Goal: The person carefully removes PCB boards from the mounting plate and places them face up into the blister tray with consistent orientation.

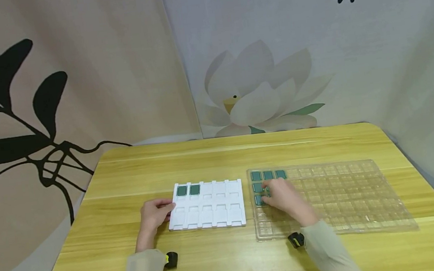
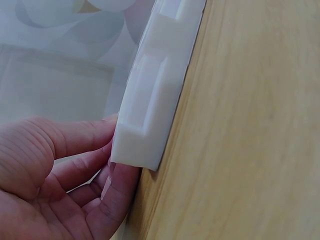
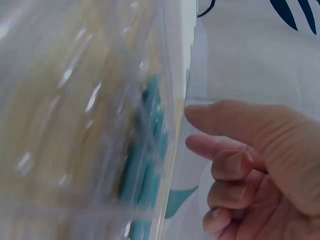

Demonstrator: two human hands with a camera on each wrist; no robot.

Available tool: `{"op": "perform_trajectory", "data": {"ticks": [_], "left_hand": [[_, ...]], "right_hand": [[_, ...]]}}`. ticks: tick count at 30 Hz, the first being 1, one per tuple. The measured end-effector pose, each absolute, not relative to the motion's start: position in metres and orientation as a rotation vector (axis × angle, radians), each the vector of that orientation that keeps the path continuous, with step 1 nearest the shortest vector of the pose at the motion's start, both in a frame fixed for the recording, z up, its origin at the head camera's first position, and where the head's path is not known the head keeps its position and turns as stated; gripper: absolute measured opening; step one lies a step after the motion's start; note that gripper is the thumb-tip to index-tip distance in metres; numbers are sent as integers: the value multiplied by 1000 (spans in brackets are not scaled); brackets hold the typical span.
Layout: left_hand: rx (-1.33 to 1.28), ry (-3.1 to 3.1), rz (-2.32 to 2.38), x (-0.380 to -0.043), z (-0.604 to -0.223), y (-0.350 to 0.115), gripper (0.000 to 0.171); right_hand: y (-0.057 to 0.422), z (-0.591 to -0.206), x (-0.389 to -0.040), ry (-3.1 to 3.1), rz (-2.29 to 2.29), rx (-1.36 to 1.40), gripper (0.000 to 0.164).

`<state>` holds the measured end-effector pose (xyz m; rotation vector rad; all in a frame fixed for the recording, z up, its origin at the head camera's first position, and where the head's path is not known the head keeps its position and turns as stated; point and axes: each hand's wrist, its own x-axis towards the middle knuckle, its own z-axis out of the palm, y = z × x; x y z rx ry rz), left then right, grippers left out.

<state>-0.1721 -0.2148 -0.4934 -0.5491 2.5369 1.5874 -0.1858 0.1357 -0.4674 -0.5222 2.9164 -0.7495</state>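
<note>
My left hand (image 1: 155, 216) pinches the left edge of a white plastic tray (image 1: 207, 220), thumb on top and fingers below, as the left wrist view shows from close up. Two dark green square chips (image 1: 194, 189) lie in the tray's back-left pockets. To the right, my right hand (image 1: 283, 197) hovers over the left part of a clear plastic tray (image 1: 346, 196), thumb and index finger apart. Nothing shows between those fingertips in the right wrist view. Several green chips (image 1: 256, 176) sit in the clear tray's left columns; the hand partly covers some.
Both trays lie side by side on a wooden table (image 1: 217, 266), with a narrow strip of tabletop between them. Printed curtains (image 1: 132, 73) hang behind the table. Each wrist wears a small black camera (image 1: 296, 239).
</note>
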Motion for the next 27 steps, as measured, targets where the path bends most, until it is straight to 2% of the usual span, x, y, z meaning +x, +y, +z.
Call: {"op": "perform_trajectory", "data": {"ticks": [27], "left_hand": [[-548, 2537, 1601, -173, -496, -216, 23]], "right_hand": [[53, -458, -211, 2836, -803, -761, 28]]}}
